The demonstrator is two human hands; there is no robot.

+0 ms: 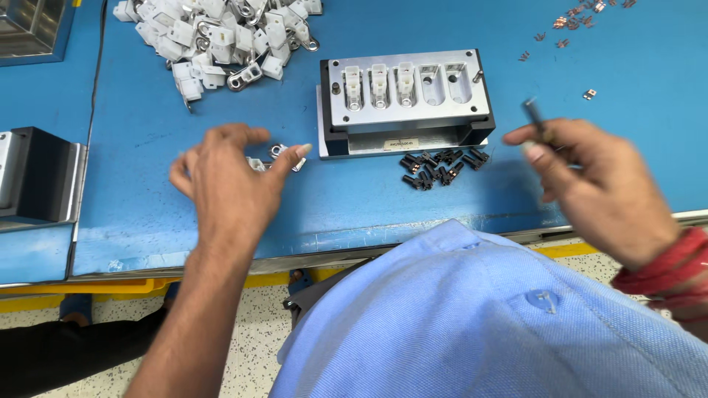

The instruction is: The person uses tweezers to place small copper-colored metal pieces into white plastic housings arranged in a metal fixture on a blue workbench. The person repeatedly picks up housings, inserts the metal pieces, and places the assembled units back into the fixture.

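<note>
Here, a small white plastic housing with a metal ring terminal is seen at the fingertips of the left hand, low over the blue counter, just left of the metal fixture block. The left hand is spread, thumb and forefinger closing loosely about the part; whether it is truly pinched or only touched cannot be told, as the fingers hide most of it.

Handling, as judged: the part is taken to be very light and rigid, the plastic body smooth and a little slippery, the metal ring thin and likely to bend if levered. A hold across the flat sides of the white body is judged best, the ring left free.

The right hand is curled shut round a slim dark tool, its tip standing up past the knuckles; the view is motion-blurred.

In the fixture block, three of five pockets are filled with white housings, two at the right are vacant. A cluster of small black clips lies just in front of it. A heap of white housings sits at the far left; small copper contacts are scattered at the far right.
</note>
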